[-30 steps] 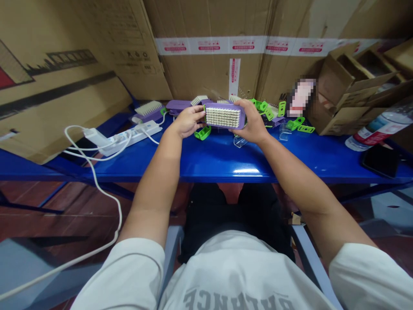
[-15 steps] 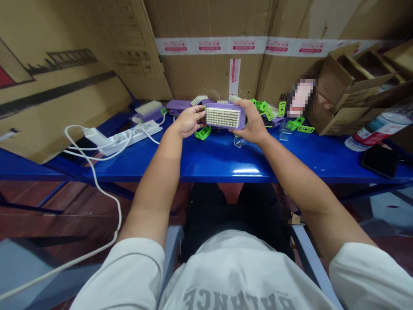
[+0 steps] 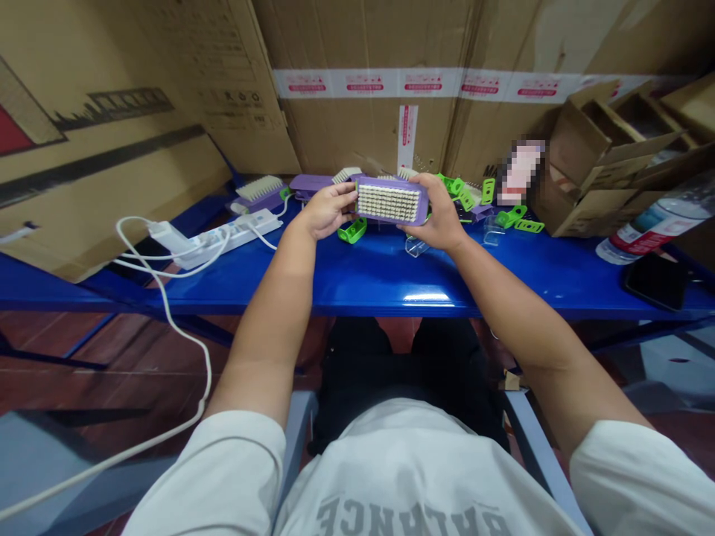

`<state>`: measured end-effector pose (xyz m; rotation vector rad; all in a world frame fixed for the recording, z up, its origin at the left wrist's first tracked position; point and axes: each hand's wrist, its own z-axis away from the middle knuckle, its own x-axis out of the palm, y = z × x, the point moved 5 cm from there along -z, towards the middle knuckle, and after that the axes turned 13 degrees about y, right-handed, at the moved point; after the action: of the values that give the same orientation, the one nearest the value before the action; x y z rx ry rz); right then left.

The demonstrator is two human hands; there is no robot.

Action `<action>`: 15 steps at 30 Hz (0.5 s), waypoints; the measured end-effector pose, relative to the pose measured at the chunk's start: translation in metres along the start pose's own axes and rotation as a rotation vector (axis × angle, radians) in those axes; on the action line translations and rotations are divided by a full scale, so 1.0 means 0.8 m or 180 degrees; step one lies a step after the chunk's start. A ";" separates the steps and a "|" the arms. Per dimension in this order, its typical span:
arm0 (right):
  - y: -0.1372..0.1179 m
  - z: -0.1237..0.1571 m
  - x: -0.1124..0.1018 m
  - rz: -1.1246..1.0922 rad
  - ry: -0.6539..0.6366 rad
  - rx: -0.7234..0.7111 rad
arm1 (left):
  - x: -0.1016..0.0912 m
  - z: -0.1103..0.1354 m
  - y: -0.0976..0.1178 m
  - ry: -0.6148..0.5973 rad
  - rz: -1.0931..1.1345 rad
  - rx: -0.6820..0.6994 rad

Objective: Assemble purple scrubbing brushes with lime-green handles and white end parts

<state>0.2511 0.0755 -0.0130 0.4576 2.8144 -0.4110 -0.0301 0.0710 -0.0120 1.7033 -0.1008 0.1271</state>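
Between my hands is a purple scrub brush (image 3: 389, 202), its cream bristles turned toward me. My left hand (image 3: 331, 210) pinches its left end, and my right hand (image 3: 440, 212) wraps round the right end. Just below my left fingers, a green plastic part (image 3: 352, 231) rests on the table. A clear plastic piece (image 3: 416, 246) lies under my right hand. More purple brushes with pale bristles, such as one brush (image 3: 261, 191) at the left, lie along the back. Several green plastic parts (image 3: 465, 195) are heaped right of my right hand.
A white power strip (image 3: 229, 234) with cables lies on the blue table (image 3: 369, 279) at the left. Large cardboard sheets (image 3: 346, 126) stand behind. Small cardboard boxes (image 3: 595, 141), a plastic bottle (image 3: 653, 225) and a dark phone (image 3: 658, 281) are on the right.
The brush has tipped slightly in my hands, its right end a little lower. Both hands keep their hold, and the things on the table have not moved.
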 end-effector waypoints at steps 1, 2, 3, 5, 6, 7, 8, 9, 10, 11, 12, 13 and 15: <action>0.000 0.000 0.000 -0.0002 -0.0002 0.0015 | 0.000 0.001 0.001 -0.0008 0.0012 -0.0010; 0.000 0.000 0.000 -0.0013 0.0002 0.0011 | 0.000 0.001 0.001 -0.0016 0.0022 -0.0017; 0.000 0.000 0.000 -0.0030 0.0010 -0.0008 | 0.000 0.002 0.002 -0.0019 0.0027 -0.0017; -0.002 -0.001 -0.001 -0.0059 0.0021 -0.0053 | 0.000 0.002 0.002 -0.0006 0.0015 -0.0026; -0.003 -0.001 -0.001 -0.0059 0.0015 -0.0059 | -0.001 0.001 0.001 0.0004 0.0002 -0.0035; -0.004 -0.001 -0.002 -0.0049 0.0004 -0.0049 | -0.002 0.001 0.001 0.0012 -0.0008 -0.0039; -0.005 -0.002 -0.002 -0.0035 -0.0003 -0.0027 | -0.003 0.000 0.000 0.0016 -0.0012 -0.0036; -0.006 -0.003 -0.002 -0.0025 0.0000 -0.0002 | -0.003 -0.001 -0.001 0.0013 -0.0008 -0.0026; -0.008 -0.004 -0.003 -0.0022 0.0009 0.0021 | -0.004 -0.002 -0.001 0.0004 0.0000 -0.0011; -0.010 -0.005 -0.003 -0.0022 0.0021 0.0042 | -0.004 -0.003 -0.002 -0.0006 0.0008 0.0008; -0.012 -0.006 -0.004 -0.0019 0.0028 0.0064 | -0.004 -0.003 -0.003 -0.0015 0.0016 0.0021; -0.013 -0.006 -0.004 -0.0011 0.0028 0.0088 | -0.004 -0.004 -0.003 -0.0023 0.0026 0.0031; -0.013 -0.006 -0.004 0.0010 0.0021 0.0127 | -0.004 -0.004 -0.004 -0.0032 0.0059 0.0029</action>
<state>0.2493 0.0669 -0.0050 0.4726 2.8158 -0.4666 -0.0331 0.0747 -0.0151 1.7127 -0.1236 0.1328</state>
